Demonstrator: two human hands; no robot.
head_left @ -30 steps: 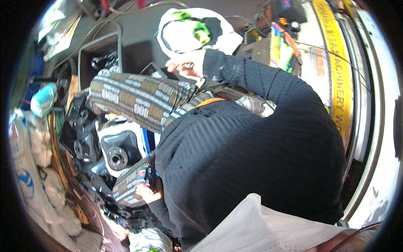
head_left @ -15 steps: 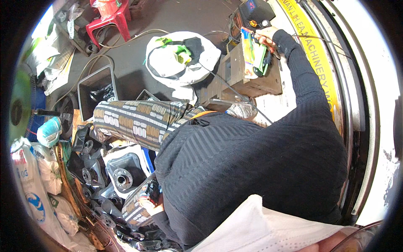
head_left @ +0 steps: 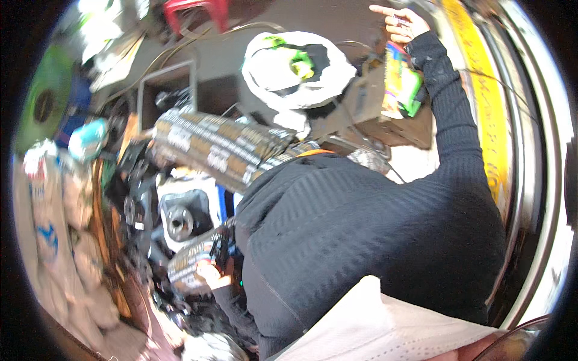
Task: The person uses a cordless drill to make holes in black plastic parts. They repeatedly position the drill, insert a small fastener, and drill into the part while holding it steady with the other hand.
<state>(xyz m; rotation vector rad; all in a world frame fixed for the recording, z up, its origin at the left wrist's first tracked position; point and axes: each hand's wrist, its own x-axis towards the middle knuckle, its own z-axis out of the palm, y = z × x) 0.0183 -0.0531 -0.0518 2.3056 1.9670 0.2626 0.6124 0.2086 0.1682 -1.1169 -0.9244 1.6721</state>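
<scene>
My right hand [head_left: 408,25] is raised at the upper right, index finger stretched out and the other fingers partly curled. Just below it a colourful flat package [head_left: 392,84] lies on a brown block [head_left: 367,107], with a bright green item [head_left: 412,96] on top, blurred. My left hand [head_left: 211,272] is low by my patterned trouser leg [head_left: 192,262], fingers closed round a small dark and reddish object that I cannot make out. Beside that leg, a black square part with a round flanged hub [head_left: 179,222] rests on a white and blue sack [head_left: 221,201].
A white sack [head_left: 259,75] with bright green things in it stands ahead. A grey bin [head_left: 144,99] holds black parts. More black parts [head_left: 135,207] are heaped beside my legs. A red plastic stool [head_left: 195,15], a green fan [head_left: 45,105] and a yellow machine strip [head_left: 481,108] surround me.
My right hand has left the package and green item and moved up, index finger extended. The view has shifted, so the scene sits further right. My left hand stays by the leg.
</scene>
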